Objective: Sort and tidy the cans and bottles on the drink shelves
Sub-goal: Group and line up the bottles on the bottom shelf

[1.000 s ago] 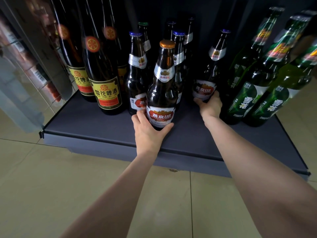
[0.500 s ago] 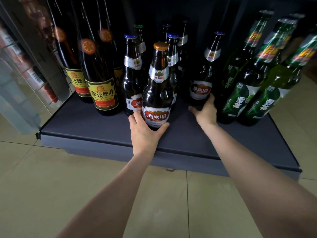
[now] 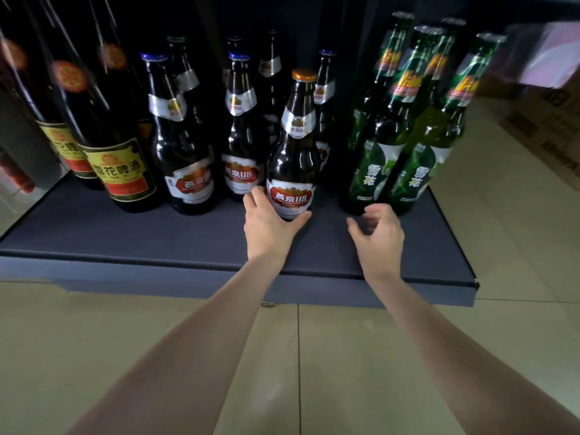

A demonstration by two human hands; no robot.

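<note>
A brown beer bottle with an orange cap (image 3: 295, 158) stands upright near the front of the dark shelf (image 3: 157, 233). My left hand (image 3: 270, 227) grips its base, fingers and thumb curled round the red and white label. My right hand (image 3: 378, 237) hovers above the shelf just right of it, fingers loosely curled, holding nothing. Behind stand several brown blue-capped bottles (image 3: 238, 133) with the same label. Green bottles (image 3: 417, 142) are grouped at the right, close to my right hand.
Tall dark bottles with yellow and red labels (image 3: 116, 142) fill the shelf's left side. The shelf's front edge (image 3: 219, 277) overhangs a tiled floor (image 3: 157, 356). Cardboard boxes (image 3: 546, 120) sit on the floor at the far right.
My right hand let go of the blue-capped bottle at the back and drew toward the front. My left hand slid the orange-capped bottle to the right, in front of that bottle.
</note>
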